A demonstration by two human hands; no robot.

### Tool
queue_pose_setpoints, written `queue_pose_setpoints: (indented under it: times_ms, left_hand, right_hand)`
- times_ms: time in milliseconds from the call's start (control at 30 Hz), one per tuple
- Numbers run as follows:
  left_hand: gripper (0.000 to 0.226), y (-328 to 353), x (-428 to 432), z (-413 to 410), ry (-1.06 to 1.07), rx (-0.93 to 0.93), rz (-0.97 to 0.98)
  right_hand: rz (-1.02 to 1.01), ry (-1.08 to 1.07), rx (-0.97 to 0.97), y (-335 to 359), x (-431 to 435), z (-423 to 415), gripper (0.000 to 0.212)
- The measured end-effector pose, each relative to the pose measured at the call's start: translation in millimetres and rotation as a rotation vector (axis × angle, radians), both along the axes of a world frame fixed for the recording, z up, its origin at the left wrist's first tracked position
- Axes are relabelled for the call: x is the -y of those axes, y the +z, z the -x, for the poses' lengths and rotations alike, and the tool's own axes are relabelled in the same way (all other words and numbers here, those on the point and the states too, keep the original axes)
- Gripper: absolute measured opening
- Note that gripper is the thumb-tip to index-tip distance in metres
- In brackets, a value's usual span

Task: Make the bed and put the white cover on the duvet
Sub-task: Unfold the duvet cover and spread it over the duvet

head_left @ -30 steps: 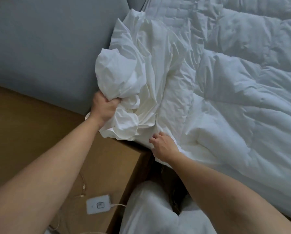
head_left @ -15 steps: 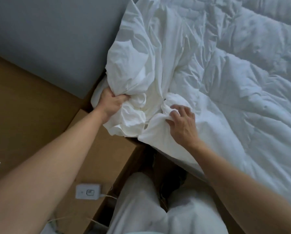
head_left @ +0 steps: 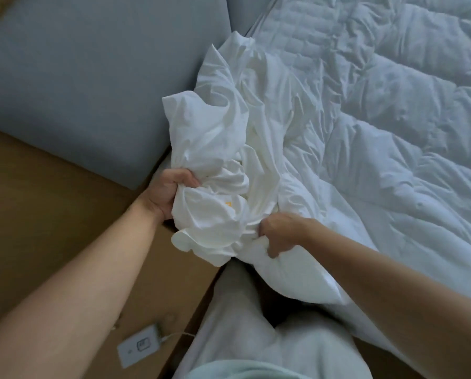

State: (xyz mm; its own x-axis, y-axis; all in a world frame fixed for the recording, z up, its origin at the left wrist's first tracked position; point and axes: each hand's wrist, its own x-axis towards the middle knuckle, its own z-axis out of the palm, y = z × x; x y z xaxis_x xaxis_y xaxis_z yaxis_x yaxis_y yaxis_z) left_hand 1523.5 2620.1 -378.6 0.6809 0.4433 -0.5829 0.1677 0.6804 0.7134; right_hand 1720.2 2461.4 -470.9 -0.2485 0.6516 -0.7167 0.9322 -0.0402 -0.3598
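Down at bottom centre are pale trousers (head_left: pixel 256 346); lower left, a white adapter (head_left: pixel 140 347) lies on the nightstand (head_left: pixel 174 283). Mid-frame, the left hand (head_left: pixel 168 192) clutches the bunched cover (head_left: pixel 215 138), and the right hand (head_left: pixel 280 233) has its fingers curled into the cover's lower edge. Beyond, the duvet (head_left: pixel 393 160) spreads right; a grey headboard (head_left: pixel 92 77) fills the upper left.

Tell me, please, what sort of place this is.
Probably a bedroom: a white duvet on a quilted mattress, a grey padded headboard, and a wooden bedside table.
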Motion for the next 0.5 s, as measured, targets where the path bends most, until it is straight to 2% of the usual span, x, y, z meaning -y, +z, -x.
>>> queue_pose_setpoints:
  times_ms: [67,167,200,267,333,433,500]
  left_hand:
    - [0.055,7.5,-3.8,-6.2,0.023,-0.007,0.025]
    - [0.031,23.1,-16.0,-10.3,0.075,-0.029,0.006]
    - [0.035,29.2,-21.2,-10.3,0.096,-0.047,0.001]
    - [0.057,36.3,-33.7,-6.6,0.137,-0.071,0.004]
    - [0.068,42.8,-43.9,-2.5,0.175,-0.072,0.028]
    - [0.048,48.2,-51.4,1.1,0.227,-0.018,0.085]
    - [0.053,50.8,-56.9,-0.1,0.257,-0.024,0.132]
  right_hand:
    - [-0.033,-0.129,-0.092,23.4,-7.2,-14.2,0.044]
    - [-0.068,-0.305,-0.191,69.5,-10.2,-43.3,0.033]
    - [-0.093,-0.340,-0.193,84.2,-11.1,-54.3,0.025]
    - [-0.146,-0.385,-0.178,121.8,-15.8,-74.2,0.018]
    - [-0.166,-0.437,-0.170,154.6,-24.5,-89.3,0.024]
    - [-0.159,-0.494,-0.167,183.8,-39.6,-97.3,0.019]
    - [-0.247,-0.624,-0.211,190.4,-48.8,-92.0,0.007]
